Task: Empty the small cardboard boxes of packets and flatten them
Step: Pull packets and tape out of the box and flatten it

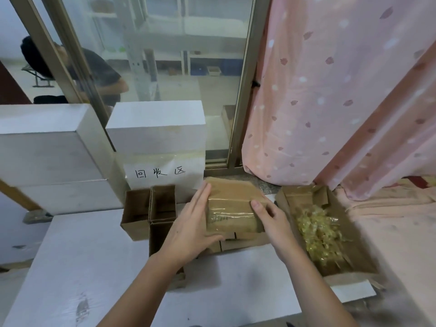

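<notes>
The white bench (94,267) carries the work, with white foam blocks (47,149) stacked at its far left and a handwritten paper sign (162,173) taped on the block behind the boxes. A pink dotted curtain (330,90) hangs at the far right beside a glass window (165,55).

At the right, a large open cardboard tray (295,197) holds a heap of clear yellowish packets (318,232), so some emptying looks done. Left of centre, two small opened boxes (151,208) stand upright with their flaps up and appear empty, though their bottoms are in shadow; they are not yet flattened. Further brown cardboard (245,239) lies under and near the hands; whether it is flattened boxes or full ones I cannot tell.

The box in hand, a taped small cardboard box (232,208), sits in the middle, just left of the tray and seemingly still sealed. The left hand (191,227) lies flat against its left side, fingers straight. The right hand (273,223) presses on its right edge, thumb on top, fingers loosely bent around the corner.

Judged so, the task is partway: this box needs opening, emptying and flattening, and the upright ones need flattening.
</notes>
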Demonstrator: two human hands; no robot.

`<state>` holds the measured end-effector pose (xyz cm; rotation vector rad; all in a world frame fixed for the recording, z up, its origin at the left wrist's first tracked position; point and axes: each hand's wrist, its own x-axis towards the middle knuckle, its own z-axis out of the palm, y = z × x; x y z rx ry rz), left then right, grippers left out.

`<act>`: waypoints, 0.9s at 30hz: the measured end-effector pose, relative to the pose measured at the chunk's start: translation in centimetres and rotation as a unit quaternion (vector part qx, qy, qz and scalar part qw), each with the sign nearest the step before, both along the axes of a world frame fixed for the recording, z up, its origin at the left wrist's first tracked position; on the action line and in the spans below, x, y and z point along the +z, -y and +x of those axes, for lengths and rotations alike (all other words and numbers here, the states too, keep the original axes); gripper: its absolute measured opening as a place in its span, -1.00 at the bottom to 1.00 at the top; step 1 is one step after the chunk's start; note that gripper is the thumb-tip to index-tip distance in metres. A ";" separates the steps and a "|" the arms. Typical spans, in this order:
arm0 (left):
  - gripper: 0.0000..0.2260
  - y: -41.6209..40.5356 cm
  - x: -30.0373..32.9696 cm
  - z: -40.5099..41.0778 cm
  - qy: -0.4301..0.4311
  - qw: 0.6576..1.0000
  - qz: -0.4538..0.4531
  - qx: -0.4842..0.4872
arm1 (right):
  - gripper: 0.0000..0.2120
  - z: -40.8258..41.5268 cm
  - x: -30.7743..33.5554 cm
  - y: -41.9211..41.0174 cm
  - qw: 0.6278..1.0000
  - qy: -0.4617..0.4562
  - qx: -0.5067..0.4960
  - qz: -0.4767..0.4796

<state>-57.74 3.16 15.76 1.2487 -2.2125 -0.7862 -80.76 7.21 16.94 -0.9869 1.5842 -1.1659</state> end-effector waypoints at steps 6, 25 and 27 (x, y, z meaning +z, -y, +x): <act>-0.03 -0.8 -0.5 -2.0 0.019 0.996 -0.036 0.086 | -0.06 -3.0 -0.1 1.0 0.995 -0.058 0.063 0.051; -0.40 -1.3 0.8 -6.6 -0.211 0.949 0.155 0.178 | -0.17 -2.1 0.2 1.2 0.968 -0.140 0.166 -0.123; -0.63 -1.1 0.9 -6.0 -0.207 0.954 0.144 0.161 | -0.25 -2.9 0.2 1.8 0.977 -0.103 0.150 -0.110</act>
